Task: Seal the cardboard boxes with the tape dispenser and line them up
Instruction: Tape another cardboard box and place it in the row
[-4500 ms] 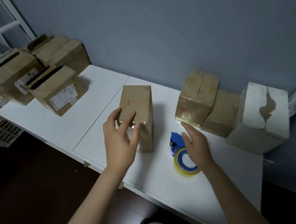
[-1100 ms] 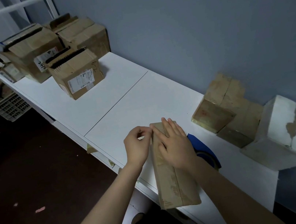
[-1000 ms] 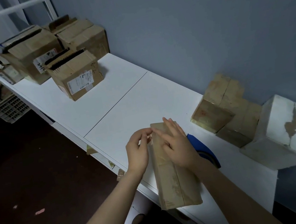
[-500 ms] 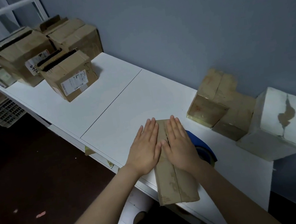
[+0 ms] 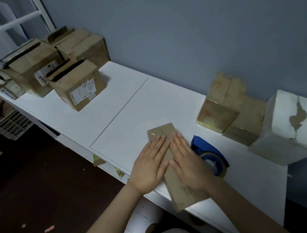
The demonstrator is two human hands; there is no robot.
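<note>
A narrow brown cardboard box (image 5: 162, 133) lies on the white table (image 5: 131, 107), its near end over the front edge. My left hand (image 5: 151, 164) and my right hand (image 5: 187, 161) press flat on its top, side by side, fingers straight, one on each flap along the middle seam. A strip of clear tape shines at the box's far end. The blue tape dispenser (image 5: 209, 153) lies on the table just right of my right hand, untouched.
Two taped brown boxes (image 5: 224, 105) and a white box (image 5: 287, 126) with torn paper stand in a row against the grey wall at right. Several larger cardboard boxes (image 5: 76, 84) crowd the table's far left. A plastic crate (image 5: 11, 124) sits on the dark floor.
My left hand let go of its pinch at the box's far end, and both hands flattened on the box top. In the last half second they slid slightly toward me.
</note>
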